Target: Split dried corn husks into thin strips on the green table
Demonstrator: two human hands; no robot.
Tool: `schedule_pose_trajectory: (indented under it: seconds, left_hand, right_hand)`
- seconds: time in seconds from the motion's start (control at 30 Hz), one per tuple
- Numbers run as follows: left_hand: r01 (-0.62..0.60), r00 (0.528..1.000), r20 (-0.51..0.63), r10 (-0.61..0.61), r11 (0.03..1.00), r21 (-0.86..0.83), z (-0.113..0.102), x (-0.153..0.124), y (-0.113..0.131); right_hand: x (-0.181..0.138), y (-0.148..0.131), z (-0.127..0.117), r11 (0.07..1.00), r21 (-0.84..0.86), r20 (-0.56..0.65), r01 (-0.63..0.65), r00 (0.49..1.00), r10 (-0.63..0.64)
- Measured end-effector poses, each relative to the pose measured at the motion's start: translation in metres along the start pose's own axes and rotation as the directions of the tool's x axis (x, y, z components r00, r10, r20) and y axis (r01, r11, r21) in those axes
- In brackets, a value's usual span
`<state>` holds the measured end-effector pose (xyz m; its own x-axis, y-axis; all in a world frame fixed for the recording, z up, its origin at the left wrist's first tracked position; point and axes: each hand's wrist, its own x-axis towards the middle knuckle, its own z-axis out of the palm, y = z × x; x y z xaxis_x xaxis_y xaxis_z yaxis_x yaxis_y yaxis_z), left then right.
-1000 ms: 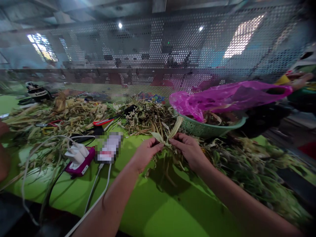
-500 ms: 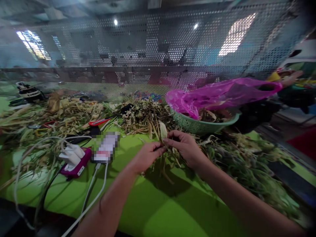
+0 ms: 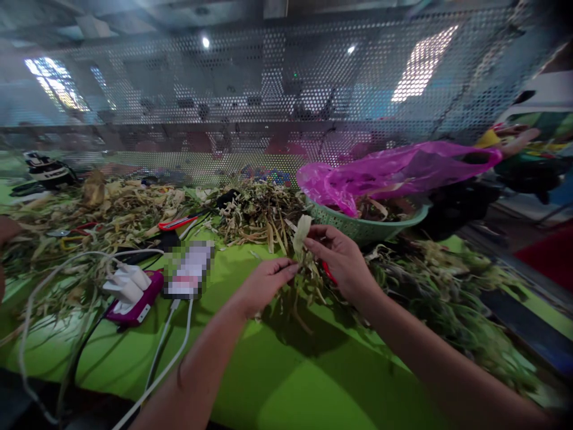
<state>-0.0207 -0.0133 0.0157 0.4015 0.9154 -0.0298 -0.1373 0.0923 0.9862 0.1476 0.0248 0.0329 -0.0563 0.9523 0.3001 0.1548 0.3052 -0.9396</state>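
Observation:
Over the green table, my right hand pinches a pale, dry leaf that stands up between thumb and fingers. My left hand is closed, thumb against fingers, at the side of a small bunch of dried plant hanging below the leaf. Its stems and leaves dangle toward the table. Something red, partly hidden, shows beneath my right palm. Behind my hands lies a heap of dried plant matter. Greener plant stems are piled by my right forearm.
A green basket with a pink plastic bag stands back right; another person's hand is beyond it. Left are a phone, a purple power strip with white cables and a red-handled cutter. A perforated metal screen rises behind.
My right hand has moved slightly up and away from my left, drawing the pale leaf with it. The red thing under my right palm now shows. At the far left edge, part of an arm appears.

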Motion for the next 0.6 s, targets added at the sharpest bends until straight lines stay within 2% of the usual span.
schedule_pose_trajectory:
  seconds: [0.07, 0.13, 0.23, 0.33, 0.43, 0.6]
  left_hand:
    - [-0.034, 0.996, -0.078, 0.030, 0.998, -0.051, -0.002, 0.001, 0.000]
    - [-0.075, 0.987, -0.141, 0.070, 0.997, -0.027, -0.004, 0.003, -0.001]
    - [-0.112, 0.984, -0.142, 0.109, 0.994, -0.016, -0.005, 0.004, 0.000]
    - [-0.114, 0.989, -0.102, 0.110, 0.993, -0.036, -0.003, 0.003, 0.002]
    - [-0.120, 0.990, -0.080, 0.117, 0.992, -0.037, 0.000, 0.002, 0.004]
    - [-0.082, 0.995, -0.055, 0.079, 0.995, -0.049, 0.000, 0.002, 0.004]
  right_hand:
    - [0.000, -0.006, -0.003, 0.999, -0.020, -0.047, 0.036, 0.998, -0.037]
    - [-0.001, -0.012, -0.005, 0.994, -0.105, -0.033, 0.014, 0.999, -0.017]
    - [-0.005, -0.015, -0.003, 0.980, -0.128, 0.146, -0.150, 0.975, 0.168]
    - [-0.009, -0.014, 0.003, 0.947, 0.062, 0.268, -0.316, 0.919, 0.290]
    - [-0.009, -0.009, 0.007, 0.925, 0.191, 0.223, -0.329, 0.932, 0.286]
    - [-0.006, 0.000, 0.006, 0.953, 0.160, 0.120, -0.258, 0.963, 0.241]
